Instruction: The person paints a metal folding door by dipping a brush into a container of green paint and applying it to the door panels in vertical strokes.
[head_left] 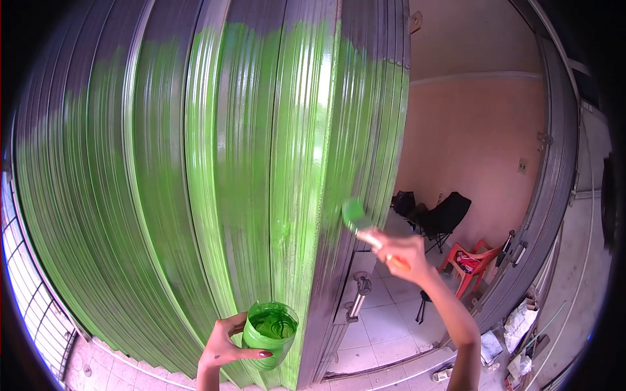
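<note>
My right hand (403, 254) is closed round the handle of a paintbrush (366, 236), whose bristles are covered in green paint and rest at or close to the right part of a folding metal door (248, 163). Slight blur hides whether they touch. Below and to the left, my left hand (225, 345) grips a green-smeared plastic container (268, 335) with wet green paint inside. Most of the door's ribbed panels are green. Bare grey metal shows along the top and down the lower right edge, near the door handle (358, 296).
Through the doorway stand a black folding chair (447, 215) and a red plastic chair (471, 264) on white floor tiles (391, 319). A grey door frame (544, 195) runs along the right. Bags and litter (520, 326) lie on the ground at lower right.
</note>
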Tool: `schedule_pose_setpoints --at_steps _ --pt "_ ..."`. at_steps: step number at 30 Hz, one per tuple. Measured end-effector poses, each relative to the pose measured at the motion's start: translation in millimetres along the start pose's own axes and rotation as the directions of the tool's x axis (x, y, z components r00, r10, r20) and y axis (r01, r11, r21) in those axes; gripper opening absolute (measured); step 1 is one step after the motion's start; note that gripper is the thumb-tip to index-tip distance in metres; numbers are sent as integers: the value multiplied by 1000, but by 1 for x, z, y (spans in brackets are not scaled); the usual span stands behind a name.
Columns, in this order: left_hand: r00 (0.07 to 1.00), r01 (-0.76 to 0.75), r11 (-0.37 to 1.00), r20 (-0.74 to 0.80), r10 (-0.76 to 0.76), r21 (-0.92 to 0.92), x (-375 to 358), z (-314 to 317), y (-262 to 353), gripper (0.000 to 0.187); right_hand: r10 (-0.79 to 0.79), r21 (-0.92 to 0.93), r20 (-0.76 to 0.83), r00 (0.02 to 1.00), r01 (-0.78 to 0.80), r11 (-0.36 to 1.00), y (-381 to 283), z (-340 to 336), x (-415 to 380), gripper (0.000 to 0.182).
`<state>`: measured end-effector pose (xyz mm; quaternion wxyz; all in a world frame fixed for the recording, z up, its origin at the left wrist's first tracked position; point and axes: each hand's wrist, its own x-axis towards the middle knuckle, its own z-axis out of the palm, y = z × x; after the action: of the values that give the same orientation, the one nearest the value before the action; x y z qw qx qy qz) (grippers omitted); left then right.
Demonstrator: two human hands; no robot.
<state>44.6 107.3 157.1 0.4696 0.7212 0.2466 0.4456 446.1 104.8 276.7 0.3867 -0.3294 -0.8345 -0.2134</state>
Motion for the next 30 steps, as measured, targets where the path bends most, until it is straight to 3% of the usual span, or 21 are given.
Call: schedule_pose_setpoints --at_steps 1,3,6,7,9,10,12,13,14,16,18,19,20,22,25,26,29,30 --pt "1000 1 1000 -2 -1 -4 -1 0 0 79 21 3 59 998 -22 1000 -7 1 -13 18" --pt "1000 3 1000 -7 -3 -8 -1 0 1 79 100 189 281 955 -157 969 -12 3 -35 19" --pt "1000 10 1000 4 -10 -10 -2 1 3 80 24 44 351 936 -43 998 -9 -6 -15 20" --pt "1000 9 1000 11 -9 -12 0 2 4 81 -8 167 245 970 -34 985 10 -9 -3 21" --pt "1000 4 1000 18 -3 -10 -1 3 7 81 53 79 223 973 -72 994 16 -37 40 19" --pt "1000 -2 1000 17 3 -7 -1 3 8 82 -12 97 126 992 -1 995 15 -52 64 19" --pt "1000 -9 1000 12 9 0 -1 3 8 82 25 52 -88 996 -21 998 16 -82 100 16" --pt "1000 -5 1000 13 5 5 -1 3 5 82 -105 -40 -203 974 99 994 19 -94 114 15" --pt "1000 -3 1000 14 3 9 -1 3 4 82 -153 -127 -276 949 122 984 16 -104 125 14" --pt "1000 -4 1000 6 4 1 -2 4 6 83 -111 -124 -357 927 70 990 11 -101 128 14" --pt "1000 3 1000 3 -3 -1 -5 3 7 83 -210 -209 -231 950 162 964 15 -76 111 16" --pt "1000 3 1000 0 -3 1 -6 3 8 83 -250 -429 -48 967 206 879 17 -57 93 18" --pt "1000 2 1000 -5 -2 4 -6 2 9 84 -336 -518 13 942 294 803 8 -35 77 15" --pt "1000 8 1000 -16 -8 6 -5 1 11 86 -313 -515 171 934 356 780 -4 -3 29 14" --pt "999 -37 995 -33 41 92 -6 2 9 88 -185 -283 397 899 311 907 -36 6 -18 15" --pt "997 -67 988 -39 73 136 -4 2 10 89 -71 -182 410 909 158 971 -47 -3 -22 20" --pt "985 -119 912 -70 158 394 4 10 37 90 -40 233 64 997 24 972 -70 -24 -14 21" --pt "987 -104 911 -68 143 399 8 12 40 90 -63 318 48 997 45 947 -80 -32 -8 21"
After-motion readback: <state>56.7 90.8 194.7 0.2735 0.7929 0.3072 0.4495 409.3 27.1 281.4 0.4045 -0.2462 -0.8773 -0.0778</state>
